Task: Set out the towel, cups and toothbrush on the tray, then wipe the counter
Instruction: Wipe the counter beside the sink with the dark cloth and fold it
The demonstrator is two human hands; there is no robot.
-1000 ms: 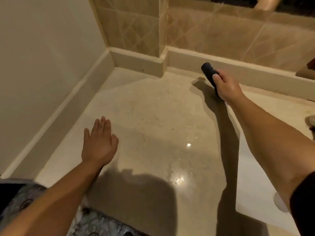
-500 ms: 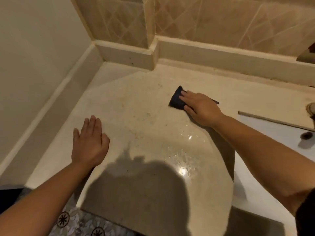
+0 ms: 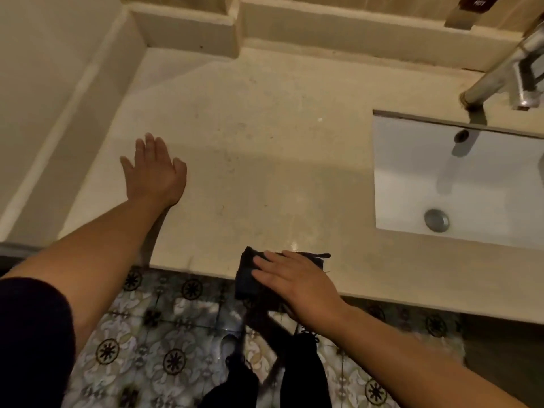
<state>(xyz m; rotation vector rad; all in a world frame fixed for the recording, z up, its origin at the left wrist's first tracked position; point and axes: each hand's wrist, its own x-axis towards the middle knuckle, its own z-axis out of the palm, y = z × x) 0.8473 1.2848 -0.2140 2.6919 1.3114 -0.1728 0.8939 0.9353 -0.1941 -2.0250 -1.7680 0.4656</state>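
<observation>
Counter point(image 3: 265, 148) in pale stone fills most of what I can see from where I stand, and it is bare: no tray, cups or toothbrush show anywhere on it, so whether the setting-out got done I cannot tell. Over on the far left a plain wall meets the raised ledge at the counter's back corner. Next along, the left hand point(image 3: 154, 172) lies flat on the stone, palm down, fingers stretched out and close together, holding nothing; it looks to me like a steadying prop. Moving across, the middle of the surface is dull and faintly speckled, with a small wet glint near the front edge. Right at that edge the right hand point(image 3: 294, 282) presses a dark folded cloth point(image 3: 247, 275) down with flat, loosely spread fingers, the cloth half hanging over the lip above the patterned floor tiles point(image 3: 147, 334). I judge the wiping stage to be under way, a stroke reaching the front rim. Farther right sits the white sink point(image 3: 471, 178) with its drain, and above it the chrome tap point(image 3: 506, 72); the strip around the basin probably needs a pass yet.
</observation>
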